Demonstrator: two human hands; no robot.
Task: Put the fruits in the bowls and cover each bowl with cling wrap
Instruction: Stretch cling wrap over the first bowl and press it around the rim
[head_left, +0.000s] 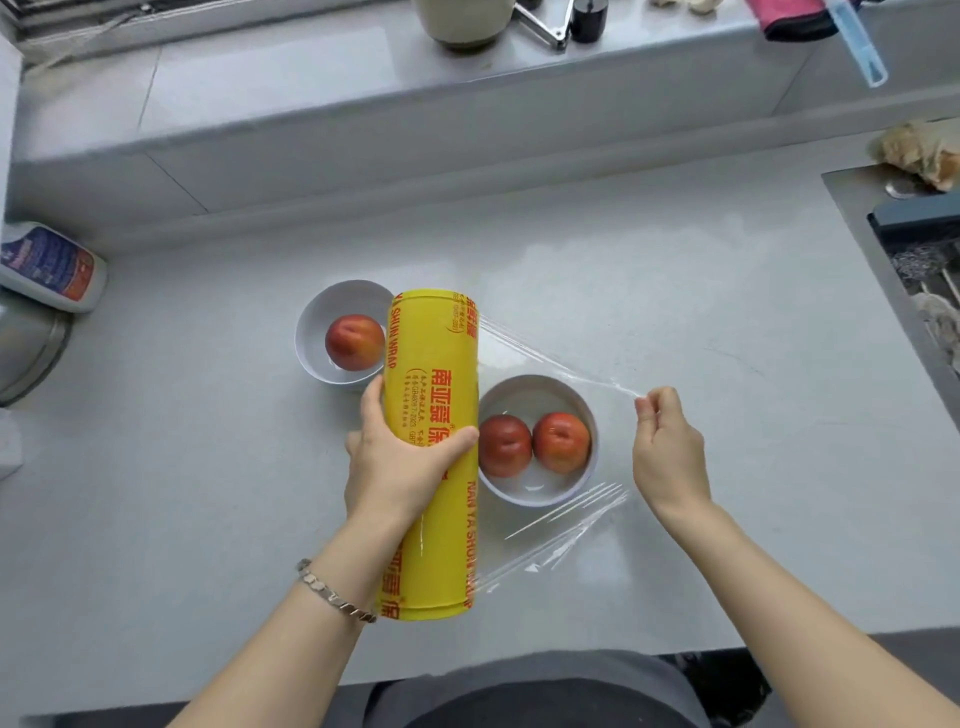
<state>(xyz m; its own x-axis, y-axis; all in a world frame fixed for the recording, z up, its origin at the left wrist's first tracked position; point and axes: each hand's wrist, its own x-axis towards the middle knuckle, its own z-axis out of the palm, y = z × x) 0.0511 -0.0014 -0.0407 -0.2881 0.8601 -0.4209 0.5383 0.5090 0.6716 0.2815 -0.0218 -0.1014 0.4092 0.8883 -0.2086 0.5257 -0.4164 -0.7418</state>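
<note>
Midway through the job, a person stands at a pale grey countertop (208, 467) and holds a long yellow roll of cling wrap (436, 364) above it, between two white bowls. A sheet of clear film (524, 345) runs from the roll's right side out over the near bowl (540, 501). The far bowl (317, 322) sits uncovered to the left, its right edge hidden behind the roll. The left hand (400, 462) is wrapped round the roll's middle, thumb on the right face. The right hand (667, 452) pinches the film's free edge between thumb and fingertips, just right of the near bowl.

The risk looks plain. The film is gathered to a single point at the pinch, so it may rope up, stick to itself and come out too narrow to span the rim. No cutter is in sight, so a tear could run ragged.

The wrap is thin and glossy, creased in bright streaks near the counter's front. Two red-orange fruits (505, 445) lie touching in the near bowl, and one fruit (355, 343) lies in the far bowl.
</note>
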